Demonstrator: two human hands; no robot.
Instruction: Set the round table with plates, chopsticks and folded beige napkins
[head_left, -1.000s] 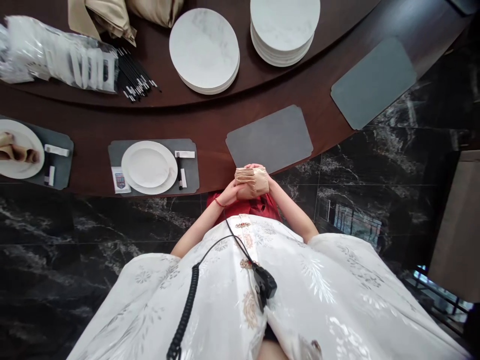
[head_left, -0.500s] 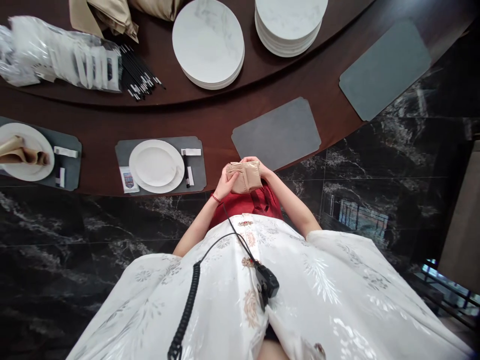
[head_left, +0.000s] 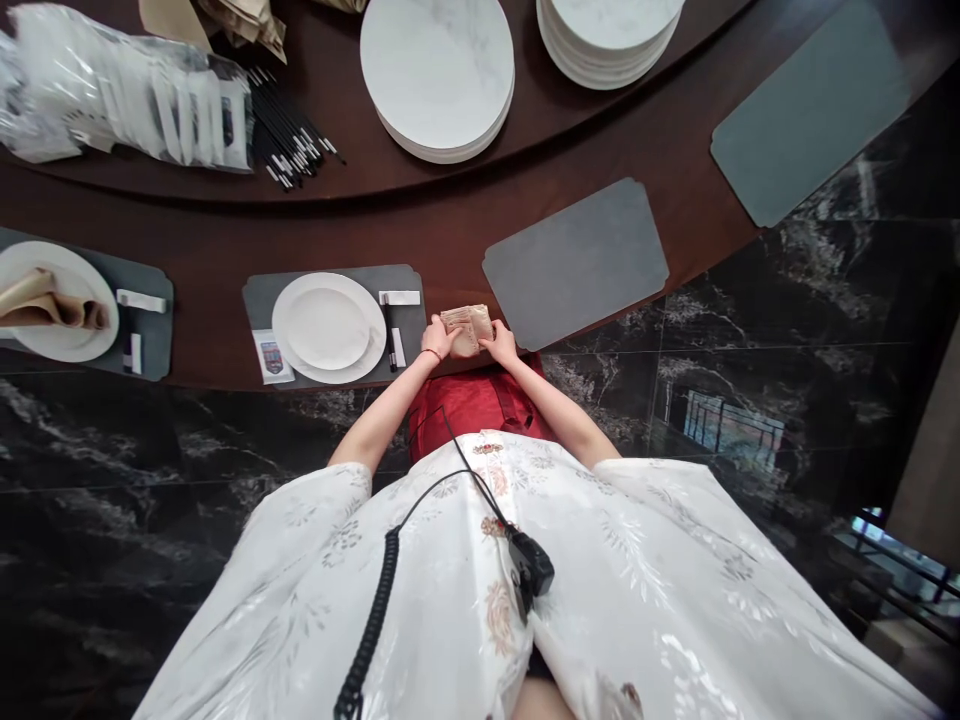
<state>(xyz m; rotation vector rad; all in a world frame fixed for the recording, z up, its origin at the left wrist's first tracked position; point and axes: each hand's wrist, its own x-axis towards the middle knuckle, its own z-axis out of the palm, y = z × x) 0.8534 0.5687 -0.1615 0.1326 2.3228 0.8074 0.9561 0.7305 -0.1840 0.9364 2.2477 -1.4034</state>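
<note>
A beige napkin (head_left: 466,328), folded into narrow layers, is held between my hands at the table's front edge. My left hand (head_left: 440,338) pinches its left end, with the thumb lying on top. At the other end, the fingers of my right hand (head_left: 499,344) are closed on the right side. To the left lies a grey placemat (head_left: 259,290) bearing a white plate (head_left: 289,345) with a smaller white plate (head_left: 330,320) on it. Beside the plates are dark chopsticks (head_left: 391,335) on a white rest and a printed packet (head_left: 273,358).
A bare grey placemat (head_left: 577,265) lies to the right, another (head_left: 810,120) beyond it. The raised turntable (head_left: 315,190) carries stacked large plates (head_left: 439,75), more plates (head_left: 611,40), loose black chopsticks (head_left: 289,135) and plastic-wrapped white items (head_left: 135,95). A folded napkin (head_left: 52,300) sits on the far-left plate.
My hands have moved forward and slightly left with the napkin, from above my lap to the table's edge. My right hand has shifted from behind the napkin to its right end.
</note>
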